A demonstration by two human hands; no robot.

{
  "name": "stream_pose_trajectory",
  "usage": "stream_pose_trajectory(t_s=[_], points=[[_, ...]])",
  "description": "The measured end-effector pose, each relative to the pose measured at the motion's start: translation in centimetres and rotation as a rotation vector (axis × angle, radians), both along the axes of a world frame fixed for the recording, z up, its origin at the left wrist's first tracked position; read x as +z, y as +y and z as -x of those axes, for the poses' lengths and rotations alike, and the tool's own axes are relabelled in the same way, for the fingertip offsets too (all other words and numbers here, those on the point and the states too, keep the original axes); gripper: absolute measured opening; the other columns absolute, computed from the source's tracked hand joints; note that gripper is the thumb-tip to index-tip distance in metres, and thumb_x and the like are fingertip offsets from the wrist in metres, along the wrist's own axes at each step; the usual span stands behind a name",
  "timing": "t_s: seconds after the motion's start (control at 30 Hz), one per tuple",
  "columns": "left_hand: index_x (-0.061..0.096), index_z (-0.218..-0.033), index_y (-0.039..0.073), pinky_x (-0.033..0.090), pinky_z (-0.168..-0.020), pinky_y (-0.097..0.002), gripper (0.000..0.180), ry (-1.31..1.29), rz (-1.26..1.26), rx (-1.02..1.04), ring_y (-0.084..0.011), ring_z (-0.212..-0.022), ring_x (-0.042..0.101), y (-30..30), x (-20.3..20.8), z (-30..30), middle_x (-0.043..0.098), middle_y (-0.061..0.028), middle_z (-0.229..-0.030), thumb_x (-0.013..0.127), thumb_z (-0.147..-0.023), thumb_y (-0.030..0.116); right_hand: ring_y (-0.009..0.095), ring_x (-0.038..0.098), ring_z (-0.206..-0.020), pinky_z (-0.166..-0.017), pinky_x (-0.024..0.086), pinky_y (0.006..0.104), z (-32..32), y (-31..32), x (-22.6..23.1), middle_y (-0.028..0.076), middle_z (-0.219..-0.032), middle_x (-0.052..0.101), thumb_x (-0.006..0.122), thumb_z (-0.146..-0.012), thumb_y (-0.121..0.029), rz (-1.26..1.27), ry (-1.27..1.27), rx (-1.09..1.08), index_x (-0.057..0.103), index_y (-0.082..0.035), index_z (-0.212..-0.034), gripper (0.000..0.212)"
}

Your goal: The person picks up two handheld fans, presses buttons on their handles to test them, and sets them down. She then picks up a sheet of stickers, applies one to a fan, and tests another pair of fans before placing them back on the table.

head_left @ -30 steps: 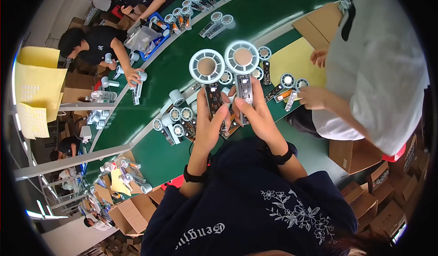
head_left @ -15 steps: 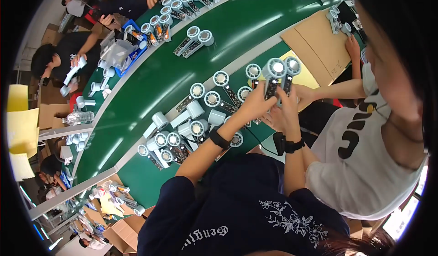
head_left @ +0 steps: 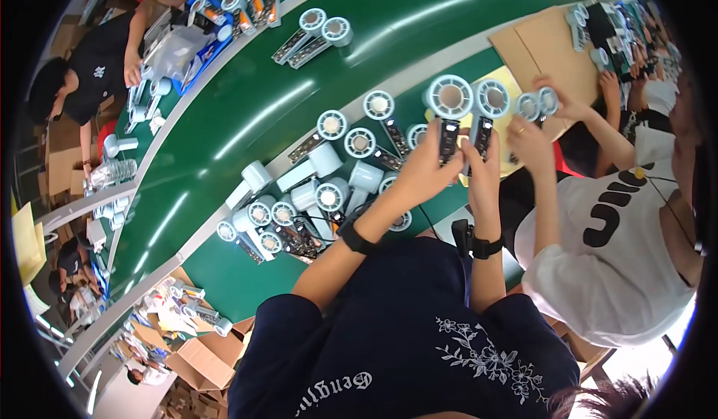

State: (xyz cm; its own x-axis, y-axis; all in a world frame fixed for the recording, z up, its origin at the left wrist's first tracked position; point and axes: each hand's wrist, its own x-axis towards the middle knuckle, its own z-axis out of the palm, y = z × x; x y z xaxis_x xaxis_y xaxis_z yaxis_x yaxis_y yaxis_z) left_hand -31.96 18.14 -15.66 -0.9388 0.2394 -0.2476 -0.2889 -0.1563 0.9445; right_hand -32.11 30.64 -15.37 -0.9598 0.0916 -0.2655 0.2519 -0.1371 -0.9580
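My left hand [head_left: 425, 161] is closed around the handle of a light blue handheld fan [head_left: 450, 96], whose round head points away from me. In my right hand [head_left: 484, 163] is a second handheld fan [head_left: 492, 99] of the same kind, held upright beside the first. Both handles lack a cover on the side facing me, so dark circuit boards show. My fingertips meet between the two handles, by a small pale piece too small to make out. To the left, several similar fans [head_left: 330, 124] lie on the green table [head_left: 247, 288], some with boards exposed.
A co-worker's hands [head_left: 540, 131] hold two more fans [head_left: 537, 103] close on my right. Beyond lie a yellow sheet [head_left: 490, 82] and flat cardboard [head_left: 550, 49]. A green conveyor belt [head_left: 224, 131] curves past, carrying a pair of fans [head_left: 303, 38]. Across it stands a blue tray [head_left: 202, 68].
My view has shifted, and both fans in my hands appear nearer and more separated. The co-worker's hands, formerly partly behind mine, now show at the right with two fans.
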Motion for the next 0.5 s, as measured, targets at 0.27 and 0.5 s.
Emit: stream_pose_trajectory(t_s=[0.27, 0.5], points=[[0.037, -0.11, -0.009, 0.049, -0.067, -0.0456, 0.054, 0.037, 0.451, -0.177, -0.0423, -0.077, 0.061, 6.2, -7.3, -0.4, 0.059, -0.0269, -0.085, 0.059, -0.08, 0.03, 0.011, 0.052, -0.085, -0.075, 0.042, 0.0263, -2.1, 6.3, -8.6, 0.004, -0.096, 0.057, 0.051, -0.09, -0.015, -0.182, -0.278, -0.091, 0.051, -0.001, -0.112, 0.026], [0.042, -0.118, -0.005, 0.047, -0.08, -0.0441, 0.046, 0.13, 0.294, -0.247, -0.0404, -0.094, 0.056, 2.6, -6.0, -2.5, 0.054, -0.0264, -0.101, 0.058, -0.083, 0.021, 0.012, 0.052, -0.091, -0.08, 0.042, 0.0271, -3.0, 7.9, -11.8, 0.008, -0.103, 0.057, 0.055, -0.09, -0.014, -0.415, -0.458, 0.15, 0.041, 0.0, -0.125, 0.04]])
